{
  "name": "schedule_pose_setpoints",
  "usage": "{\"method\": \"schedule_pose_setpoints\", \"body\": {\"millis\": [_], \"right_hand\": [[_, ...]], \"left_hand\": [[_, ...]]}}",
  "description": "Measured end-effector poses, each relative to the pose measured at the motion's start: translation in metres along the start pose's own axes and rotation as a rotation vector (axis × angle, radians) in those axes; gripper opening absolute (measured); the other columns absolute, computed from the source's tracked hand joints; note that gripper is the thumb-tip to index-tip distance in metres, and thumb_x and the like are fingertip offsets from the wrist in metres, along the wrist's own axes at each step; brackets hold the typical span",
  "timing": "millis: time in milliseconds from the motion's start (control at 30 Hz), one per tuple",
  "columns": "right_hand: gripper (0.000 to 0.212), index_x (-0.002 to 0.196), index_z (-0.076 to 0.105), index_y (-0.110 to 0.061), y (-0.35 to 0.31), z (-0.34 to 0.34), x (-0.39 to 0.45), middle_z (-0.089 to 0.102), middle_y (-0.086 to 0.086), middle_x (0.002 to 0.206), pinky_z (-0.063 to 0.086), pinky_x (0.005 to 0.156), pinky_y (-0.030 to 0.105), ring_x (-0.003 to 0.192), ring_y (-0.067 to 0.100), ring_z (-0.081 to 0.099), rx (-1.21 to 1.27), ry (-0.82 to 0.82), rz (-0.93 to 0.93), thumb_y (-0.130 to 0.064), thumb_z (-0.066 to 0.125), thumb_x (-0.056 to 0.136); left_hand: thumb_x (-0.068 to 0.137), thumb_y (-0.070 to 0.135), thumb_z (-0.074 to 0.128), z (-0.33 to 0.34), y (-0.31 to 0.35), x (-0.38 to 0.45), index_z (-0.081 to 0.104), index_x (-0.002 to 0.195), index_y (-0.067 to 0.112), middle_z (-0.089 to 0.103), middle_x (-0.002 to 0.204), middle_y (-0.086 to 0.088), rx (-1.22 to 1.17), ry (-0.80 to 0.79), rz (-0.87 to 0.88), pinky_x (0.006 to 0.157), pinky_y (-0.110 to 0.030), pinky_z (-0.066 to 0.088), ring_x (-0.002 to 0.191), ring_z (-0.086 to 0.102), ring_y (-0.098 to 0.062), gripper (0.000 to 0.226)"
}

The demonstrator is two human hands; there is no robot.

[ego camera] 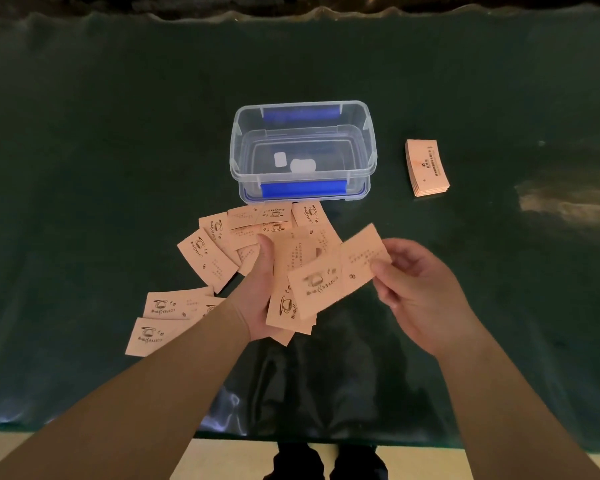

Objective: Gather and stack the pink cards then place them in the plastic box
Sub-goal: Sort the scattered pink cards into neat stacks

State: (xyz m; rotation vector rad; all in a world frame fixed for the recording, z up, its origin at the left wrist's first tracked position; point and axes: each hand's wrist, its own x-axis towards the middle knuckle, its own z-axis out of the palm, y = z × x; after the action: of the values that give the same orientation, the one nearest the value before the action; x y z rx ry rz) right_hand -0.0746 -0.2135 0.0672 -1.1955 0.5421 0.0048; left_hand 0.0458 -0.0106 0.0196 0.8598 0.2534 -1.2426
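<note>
Pink cards printed with a coffee cup lie scattered (pixel 208 258) on the dark green table in front of the clear plastic box (pixel 369 147), which stands open with blue clips. My left hand (pixel 260 289) holds a small stack of pink cards (pixel 288 306) from below, thumb on top. My right hand (pixel 420 289) pinches one pink card (pixel 340 271) by its right end, laid across the top of that stack. A neat pile of pink cards (pixel 426 168) sits to the right of the box.
Two more pink cards (pixel 160 320) lie at the near left. Small white labels show through the box floor (pixel 302 164). The table's front edge (pixel 84 427) runs below my forearms, with pale floor and dark shoes beyond it.
</note>
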Motion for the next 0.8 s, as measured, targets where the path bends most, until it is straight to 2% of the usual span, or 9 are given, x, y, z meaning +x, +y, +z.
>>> {"method": "schedule_pose_setpoints", "body": {"millis": [100, 200, 300, 367, 433, 500, 600, 700, 800], "right_hand": [[0.021, 0.109, 0.075, -0.029, -0.003, 0.013, 0.008, 0.072, 0.013, 0.087, 0.037, 0.053, 0.026, 0.06, 0.014, 0.049, -0.262, -0.01, -0.011, -0.016, 0.061, 0.099], [0.026, 0.12, 0.07, -0.036, 0.001, 0.038, 0.02, 0.074, -0.008, 0.085, 0.047, 0.051, 0.013, 0.064, -0.002, 0.066, -0.528, -0.062, 0.002, -0.024, 0.062, 0.099], [0.023, 0.108, 0.064, -0.044, 0.007, 0.06, 0.027, 0.068, -0.014, 0.088, 0.052, 0.053, 0.01, 0.074, -0.007, 0.068, -0.73, -0.059, -0.059, -0.024, 0.067, 0.095], [0.025, 0.097, 0.061, -0.045, 0.012, 0.064, 0.027, 0.064, -0.01, 0.088, 0.056, 0.055, 0.015, 0.072, 0.0, 0.068, -0.752, -0.019, -0.088, -0.023, 0.07, 0.092], [0.024, 0.095, 0.057, -0.047, 0.019, 0.067, 0.026, 0.063, -0.01, 0.088, 0.055, 0.055, 0.015, 0.075, -0.003, 0.066, -0.71, 0.027, -0.105, -0.025, 0.068, 0.094], [0.018, 0.108, 0.054, -0.044, 0.029, 0.07, 0.019, 0.062, -0.014, 0.097, 0.051, 0.057, 0.014, 0.084, -0.009, 0.061, -0.653, 0.147, -0.105, -0.036, 0.063, 0.095], [0.043, 0.13, 0.048, -0.032, 0.056, 0.083, -0.004, 0.05, -0.015, 0.124, 0.053, 0.08, 0.017, 0.106, -0.002, 0.056, -0.584, 0.22, -0.191, -0.053, 0.051, 0.093], [0.055, 0.13, 0.052, -0.019, 0.085, 0.105, -0.026, 0.044, -0.004, 0.135, 0.047, 0.096, 0.022, 0.12, 0.008, 0.048, -0.708, 0.217, -0.326, -0.059, 0.042, 0.093], [0.06, 0.133, 0.05, -0.017, 0.098, 0.126, -0.023, 0.041, -0.002, 0.139, 0.051, 0.099, 0.035, 0.123, 0.017, 0.048, -0.694, 0.324, -0.267, -0.06, 0.036, 0.093]], "left_hand": [[0.065, 0.088, 0.049, 0.003, -0.001, -0.005, 0.073, 0.118, 0.041, 0.072, 0.127, -0.008, 0.07, 0.002, -0.019, 0.076, -0.04, 0.06, 0.104, 0.074, -0.03, 0.075], [0.066, 0.09, 0.042, 0.01, -0.006, -0.008, 0.071, 0.122, 0.042, 0.072, 0.126, -0.01, 0.209, -0.03, -0.032, 0.086, -0.041, 0.058, 0.108, 0.072, -0.03, 0.079], [0.081, 0.063, 0.067, 0.005, -0.009, -0.016, 0.071, 0.123, 0.032, 0.073, 0.116, -0.01, 0.237, -0.07, 0.017, 0.09, -0.043, 0.056, 0.105, 0.07, -0.031, 0.053], [0.085, 0.035, 0.074, 0.002, -0.009, -0.023, 0.07, 0.121, 0.023, 0.075, 0.107, -0.008, 0.266, -0.086, 0.01, 0.084, -0.039, 0.058, 0.096, 0.072, -0.029, 0.039], [0.087, 0.024, 0.068, -0.001, -0.009, -0.027, 0.068, 0.119, 0.019, 0.076, 0.103, -0.009, 0.304, -0.039, 0.03, 0.079, -0.038, 0.059, 0.092, 0.073, -0.028, 0.032], [0.087, 0.02, 0.065, -0.004, -0.009, -0.028, 0.07, 0.119, 0.016, 0.073, 0.108, -0.014, 0.252, 0.035, 0.077, 0.08, -0.042, 0.059, 0.095, 0.072, -0.031, 0.032], [0.086, 0.021, 0.065, -0.01, -0.008, -0.027, 0.066, 0.126, 0.013, 0.061, 0.121, -0.02, 0.039, 0.114, 0.141, 0.098, -0.054, 0.05, 0.111, 0.06, -0.036, 0.04], [0.084, 0.023, 0.069, -0.013, -0.012, -0.028, 0.071, 0.121, 0.013, 0.066, 0.11, -0.014, -0.099, 0.091, 0.164, 0.102, -0.052, 0.047, 0.104, 0.064, -0.031, 0.038], [0.072, 0.023, 0.084, -0.013, -0.027, -0.029, 0.072, 0.12, 0.013, 0.07, 0.116, -0.014, -0.052, 0.039, 0.08, 0.102, -0.05, 0.051, 0.111, 0.065, -0.029, 0.05]]}}
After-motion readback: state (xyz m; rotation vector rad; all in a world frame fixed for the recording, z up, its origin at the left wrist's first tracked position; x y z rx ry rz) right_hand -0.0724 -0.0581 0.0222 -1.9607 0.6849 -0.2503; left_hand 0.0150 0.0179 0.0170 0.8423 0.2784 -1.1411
